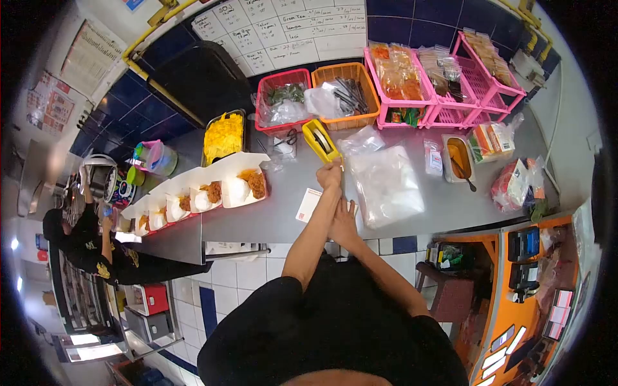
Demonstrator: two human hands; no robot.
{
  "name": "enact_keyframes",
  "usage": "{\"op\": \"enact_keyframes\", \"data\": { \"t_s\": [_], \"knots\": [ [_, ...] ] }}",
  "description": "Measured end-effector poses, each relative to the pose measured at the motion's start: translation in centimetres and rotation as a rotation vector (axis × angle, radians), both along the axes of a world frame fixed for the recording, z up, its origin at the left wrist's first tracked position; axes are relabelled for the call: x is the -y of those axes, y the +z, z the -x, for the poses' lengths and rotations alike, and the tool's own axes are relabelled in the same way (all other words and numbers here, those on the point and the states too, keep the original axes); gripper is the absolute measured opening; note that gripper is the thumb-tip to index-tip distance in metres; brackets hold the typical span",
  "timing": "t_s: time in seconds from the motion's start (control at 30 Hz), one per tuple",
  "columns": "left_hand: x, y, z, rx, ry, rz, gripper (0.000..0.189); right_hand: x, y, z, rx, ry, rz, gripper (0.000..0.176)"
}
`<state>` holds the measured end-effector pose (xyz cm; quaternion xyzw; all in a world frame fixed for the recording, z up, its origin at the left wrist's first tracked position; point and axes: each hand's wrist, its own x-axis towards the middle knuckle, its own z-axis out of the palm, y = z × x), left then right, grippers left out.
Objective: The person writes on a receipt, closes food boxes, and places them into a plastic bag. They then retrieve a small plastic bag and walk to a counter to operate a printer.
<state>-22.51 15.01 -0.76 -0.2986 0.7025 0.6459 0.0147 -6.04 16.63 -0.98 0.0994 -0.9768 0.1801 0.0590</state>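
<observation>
My left hand [329, 174] is closed at the front end of a yellow tape dispenser [322, 141]; whatever its fingers pinch is hidden. Close behind it, beside my left wrist, my right hand [344, 225] lies low over the steel table [283, 222] with fingers stretched out and apart. A white printed card [310, 204] lies left of my forearms. To the right is a stack of clear plastic bags [388, 186]. Farther left stands a row of open white boxes [222, 192] with rice and brown fried food.
Along the back stand a tray of yellow food [223, 138], a red basket [261, 112], an orange basket [372, 90] and pink racks [412, 106] of sachets. A sauce container [458, 159] sits at right. Another person [96, 248] works at far left.
</observation>
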Motion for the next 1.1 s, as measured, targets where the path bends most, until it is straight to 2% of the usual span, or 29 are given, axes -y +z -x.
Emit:
{"op": "enact_keyframes", "data": {
  "t_s": [0.1,0.17,0.23,0.27,0.33,0.4,0.47,0.53,0.6,0.63,0.7,0.73,0.93,1.03,1.1],
  "knots": [
    [0.1,0.1,-0.4,0.126,-0.076,0.139,0.03,0.0,-0.7,-0.3,-0.087,-0.015,0.003,0.082],
    [0.3,1.6,-0.8,0.003,-0.203,0.34,0.036,-0.1,-0.6,0.4,-0.084,-0.006,0.028,0.08],
    [1.1,1.2,-0.5,0.163,-0.219,0.499,0.043,0.1,-2.1,0.0,-0.103,-0.029,-0.117,0.085],
    [2.4,1.4,-1.2,0.138,-0.245,0.523,0.038,0.1,-0.9,-0.9,-0.077,0.028,-0.112,0.085],
    [4.9,3.8,-2.0,0.112,-0.258,0.559,0.034,-0.4,5.0,-0.2,0.117,0.001,-0.02,0.08],
    [7.7,6.9,-4.2,-0.46,-0.52,0.174,0.019,-0.5,5.0,0.5,0.11,0.019,0.016,0.081],
    [11.1,11.1,-7.2,-0.581,-0.56,0.18,0.015,-1.4,4.9,1.4,0.05,0.06,0.05,0.079],
    [14.4,10.7,-10.1,-0.565,-0.511,0.173,0.018,-2.0,4.1,2.7,0.038,0.084,0.019,0.082],
    [17.0,8.0,-13.2,-0.399,-0.442,0.169,0.016,-2.2,4.3,3.5,-0.007,0.125,0.031,0.086],
    [17.3,7.3,-14.7,-0.401,-0.433,0.161,0.016,-2.1,4.7,3.7,-0.007,0.133,0.021,0.086],
    [16.9,6.4,-17.0,-0.348,-0.39,-0.053,0.014,-1.9,5.1,4.2,0.05,0.125,-0.046,0.089],
    [16.6,6.2,-17.6,-0.327,-0.413,-0.011,0.014,-1.9,5.0,4.3,0.074,0.129,-0.026,0.09],
    [15.7,3.8,-16.2,-0.43,-0.48,0.052,0.018,-1.6,5.4,4.4,0.069,0.129,-0.062,0.086],
    [16.7,4.0,-15.5,-0.326,-0.551,0.092,0.023,-1.4,5.8,4.3,0.046,0.134,-0.048,0.086],
    [17.2,4.2,-15.4,-0.356,-0.558,0.059,0.025,-1.6,6.1,4.5,0.055,0.131,-0.031,0.086]
  ]
}}
